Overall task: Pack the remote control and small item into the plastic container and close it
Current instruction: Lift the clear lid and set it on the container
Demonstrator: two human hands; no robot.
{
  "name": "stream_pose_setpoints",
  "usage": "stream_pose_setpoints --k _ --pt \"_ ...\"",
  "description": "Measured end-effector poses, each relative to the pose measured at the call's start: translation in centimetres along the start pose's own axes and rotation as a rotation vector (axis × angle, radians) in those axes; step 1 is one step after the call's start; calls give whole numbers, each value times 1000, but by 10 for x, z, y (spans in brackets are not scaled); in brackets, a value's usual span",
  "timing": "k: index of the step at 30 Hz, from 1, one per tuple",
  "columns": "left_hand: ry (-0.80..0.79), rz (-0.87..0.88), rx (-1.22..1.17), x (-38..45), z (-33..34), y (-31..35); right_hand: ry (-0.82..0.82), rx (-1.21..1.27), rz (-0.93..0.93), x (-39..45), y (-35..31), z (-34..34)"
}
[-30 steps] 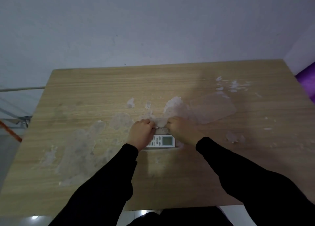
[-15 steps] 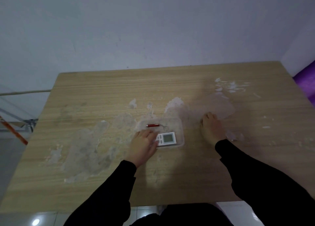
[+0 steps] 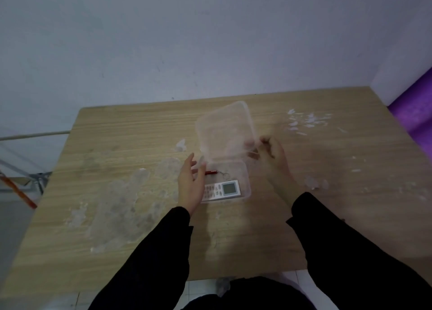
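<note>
A clear plastic container [image 3: 246, 181] sits in the middle of the wooden table [image 3: 117, 146]. Inside it lie a white remote control [image 3: 222, 190] with a small screen and, behind it, a small red item with a key ring [image 3: 214, 172]. My right hand [image 3: 274, 160] grips the clear lid [image 3: 225, 134] by its right edge and holds it tilted in the air above the container's far side. My left hand [image 3: 190, 183] hovers at the container's left end with fingers apart, near the lid's lower left corner; whether it touches is unclear.
The table top carries white scuffed patches [image 3: 121, 197] on the left and flecks [image 3: 308, 121] at the far right. A purple object [image 3: 413, 106] stands past the right edge. A metal frame with an orange bar [image 3: 18, 188] is left of the table.
My right hand has picked the lid up off the table at the right and carried it left over the container. My left hand has lifted off the remote and spread its fingers.
</note>
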State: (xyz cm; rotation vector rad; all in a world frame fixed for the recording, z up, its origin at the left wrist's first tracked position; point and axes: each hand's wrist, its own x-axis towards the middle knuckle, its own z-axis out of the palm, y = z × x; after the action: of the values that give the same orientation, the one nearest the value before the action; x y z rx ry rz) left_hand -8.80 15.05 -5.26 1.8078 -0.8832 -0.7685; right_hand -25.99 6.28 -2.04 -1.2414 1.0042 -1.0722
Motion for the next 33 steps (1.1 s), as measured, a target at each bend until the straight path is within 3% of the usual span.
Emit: stream_pose_setpoints --k 2,4,8,12,18,33 --pt "31 -57 -97 2 -3 1 -13 64 112 -8 8 3" --pt "75 -59 -37 4 -10 -6 44 14 179 -16 21 4" --pt "75 -22 205 -1 -19 -21 60 -335 287 -32 45 -1" --pt "92 17 329 -9 -18 -32 -6 -582 286 -47 55 0" --pt "107 66 386 -26 -15 -46 -29 -732 242 -54 64 2" --pt "89 -9 311 -32 -13 -61 -103 -819 201 -57 75 -1"
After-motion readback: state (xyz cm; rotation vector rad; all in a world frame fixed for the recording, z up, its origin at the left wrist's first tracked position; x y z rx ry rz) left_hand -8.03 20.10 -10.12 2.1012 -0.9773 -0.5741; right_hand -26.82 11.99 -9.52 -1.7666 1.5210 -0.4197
